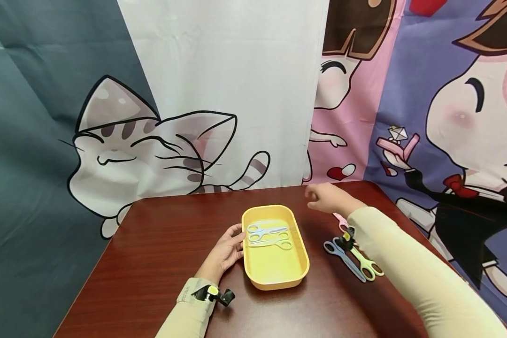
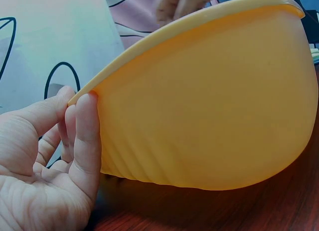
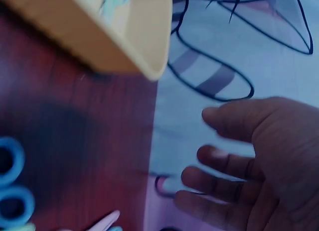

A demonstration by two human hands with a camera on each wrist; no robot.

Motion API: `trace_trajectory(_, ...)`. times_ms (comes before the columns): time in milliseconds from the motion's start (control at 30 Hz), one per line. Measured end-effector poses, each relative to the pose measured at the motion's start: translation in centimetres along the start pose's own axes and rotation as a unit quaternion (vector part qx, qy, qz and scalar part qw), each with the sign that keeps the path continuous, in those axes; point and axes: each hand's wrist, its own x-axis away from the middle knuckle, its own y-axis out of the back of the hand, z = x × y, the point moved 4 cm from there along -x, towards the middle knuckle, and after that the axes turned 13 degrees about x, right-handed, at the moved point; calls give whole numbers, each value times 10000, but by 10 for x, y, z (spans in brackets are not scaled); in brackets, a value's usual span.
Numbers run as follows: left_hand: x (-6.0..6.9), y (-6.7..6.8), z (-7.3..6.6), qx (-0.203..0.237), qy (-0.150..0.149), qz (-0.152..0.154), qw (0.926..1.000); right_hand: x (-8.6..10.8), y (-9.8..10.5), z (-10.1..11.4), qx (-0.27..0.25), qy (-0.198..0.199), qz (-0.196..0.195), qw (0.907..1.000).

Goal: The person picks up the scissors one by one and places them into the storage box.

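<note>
A yellow plastic tray stands on the table. My left hand holds it by its left side, and in the left wrist view thumb and fingers pinch the rim. Inside the tray lie light blue scissors and pale yellow scissors. Above the table, right of the tray's far end, my right hand hangs in the air with loosely bent fingers and nothing in them. Below that forearm lie blue scissors, yellow-green scissors and pink scissors, partly hidden by the wrist and its camera.
The dark red-brown table ends at a cloth backdrop printed with a cartoon cat and figures. A small black camera mount sits on the left wrist, and another on the right.
</note>
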Motion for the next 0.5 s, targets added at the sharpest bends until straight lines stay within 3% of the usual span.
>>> trace_trajectory(233,-1,2,1,-1,-12,7,10000,46,-27,-26,100,-743,803,9939)
trace_trajectory(367,0,1,1,91,27,89,9999,75,-46,-23,-21,-1135,1348,9843)
trace_trajectory(500,2,1,-3,154,45,81,9998,95,-58,-13,-8,-1415,1624,9765)
